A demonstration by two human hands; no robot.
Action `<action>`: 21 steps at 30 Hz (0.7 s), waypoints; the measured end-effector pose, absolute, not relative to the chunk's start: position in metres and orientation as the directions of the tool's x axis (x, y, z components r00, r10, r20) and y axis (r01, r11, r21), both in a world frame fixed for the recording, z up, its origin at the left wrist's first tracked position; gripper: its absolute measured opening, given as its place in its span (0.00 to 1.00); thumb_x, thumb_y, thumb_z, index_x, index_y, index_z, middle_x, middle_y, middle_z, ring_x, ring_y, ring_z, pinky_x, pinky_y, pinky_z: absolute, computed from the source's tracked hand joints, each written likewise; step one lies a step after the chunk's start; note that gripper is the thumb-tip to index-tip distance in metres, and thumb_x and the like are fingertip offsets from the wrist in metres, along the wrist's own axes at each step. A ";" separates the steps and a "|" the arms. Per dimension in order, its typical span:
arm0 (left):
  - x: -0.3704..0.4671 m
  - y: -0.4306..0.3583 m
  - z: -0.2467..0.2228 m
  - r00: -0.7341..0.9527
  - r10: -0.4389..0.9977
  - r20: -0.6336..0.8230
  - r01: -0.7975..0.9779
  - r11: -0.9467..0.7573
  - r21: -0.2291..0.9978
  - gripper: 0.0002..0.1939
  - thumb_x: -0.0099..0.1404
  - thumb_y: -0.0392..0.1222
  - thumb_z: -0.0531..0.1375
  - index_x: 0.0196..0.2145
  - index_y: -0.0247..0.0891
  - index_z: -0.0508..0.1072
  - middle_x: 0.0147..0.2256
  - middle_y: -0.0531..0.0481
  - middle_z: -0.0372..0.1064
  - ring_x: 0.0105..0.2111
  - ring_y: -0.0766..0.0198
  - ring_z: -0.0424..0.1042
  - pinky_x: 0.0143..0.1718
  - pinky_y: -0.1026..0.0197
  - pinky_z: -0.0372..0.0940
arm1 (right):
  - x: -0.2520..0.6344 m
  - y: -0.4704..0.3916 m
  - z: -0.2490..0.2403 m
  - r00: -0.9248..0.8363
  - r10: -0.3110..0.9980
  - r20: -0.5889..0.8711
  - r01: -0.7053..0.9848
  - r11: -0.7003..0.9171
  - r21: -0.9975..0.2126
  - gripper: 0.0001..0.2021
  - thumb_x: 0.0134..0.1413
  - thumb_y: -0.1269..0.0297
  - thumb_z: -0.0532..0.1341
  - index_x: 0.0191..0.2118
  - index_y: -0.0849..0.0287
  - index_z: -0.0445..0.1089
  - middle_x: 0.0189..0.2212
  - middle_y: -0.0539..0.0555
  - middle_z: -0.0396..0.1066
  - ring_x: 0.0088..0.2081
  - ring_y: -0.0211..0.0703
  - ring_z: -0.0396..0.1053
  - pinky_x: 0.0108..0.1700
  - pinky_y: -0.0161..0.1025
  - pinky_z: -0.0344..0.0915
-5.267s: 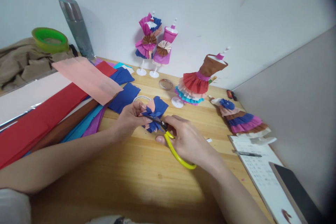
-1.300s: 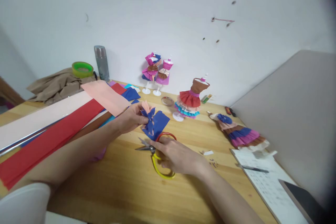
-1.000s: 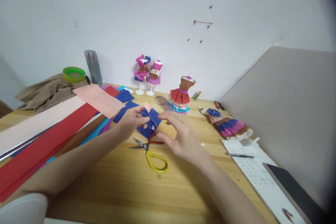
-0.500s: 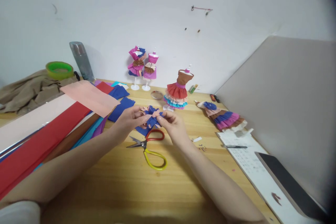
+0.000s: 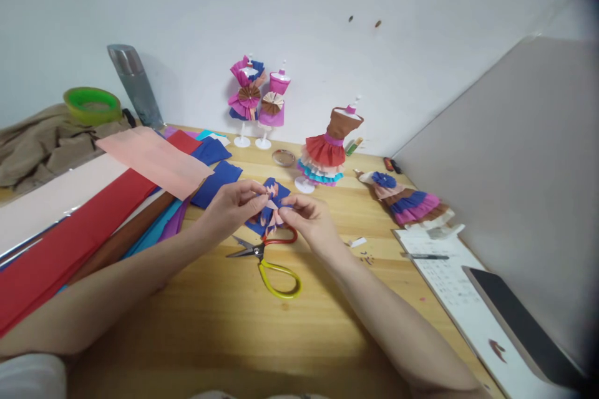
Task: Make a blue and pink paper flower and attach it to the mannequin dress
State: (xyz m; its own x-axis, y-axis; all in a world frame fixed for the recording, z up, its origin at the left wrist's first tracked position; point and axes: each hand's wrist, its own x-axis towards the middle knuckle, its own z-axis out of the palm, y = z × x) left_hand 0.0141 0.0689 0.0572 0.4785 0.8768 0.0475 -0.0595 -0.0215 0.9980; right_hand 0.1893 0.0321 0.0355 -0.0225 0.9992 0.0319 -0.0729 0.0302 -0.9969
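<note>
Between my hands is a blue and pink crepe paper flower (image 5: 272,204) with cut, ragged petals. My left hand (image 5: 241,202) pinches its left side between thumb and fingers. From the right, the thumb and fingertips of my right hand (image 5: 309,218) grip its other edge. Just below lies a pair of scissors (image 5: 257,252), blades to the left, with one red and one yellow handle loop. A blue paper piece (image 5: 255,225) lies on the table beneath the flower and is partly hidden by it.
Strips of coloured paper (image 5: 93,218) cover the left side. Dressed mini mannequins (image 5: 333,146) stand at the back, beside a tape ring (image 5: 283,158). A paper dress (image 5: 412,202), a notebook with a pen (image 5: 428,256) and a dark tablet (image 5: 515,318) lie right. A bottle (image 5: 135,87) leans on the wall.
The flower has turned in my fingers, showing more pink along its middle. Both hands have shifted their grip slightly. The camera view has moved a little.
</note>
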 end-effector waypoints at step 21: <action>0.020 0.072 0.045 0.499 0.865 0.053 -0.025 -0.047 0.999 0.16 0.48 0.35 0.67 0.37 0.33 0.73 0.26 0.51 0.73 0.29 0.62 0.74 0.34 0.61 0.69 | 0.190 0.031 0.034 -0.055 0.995 -0.085 -0.157 -0.093 -0.983 0.20 0.39 0.45 0.68 0.27 0.59 0.69 0.24 0.49 0.71 0.25 0.38 0.68 0.29 0.36 0.65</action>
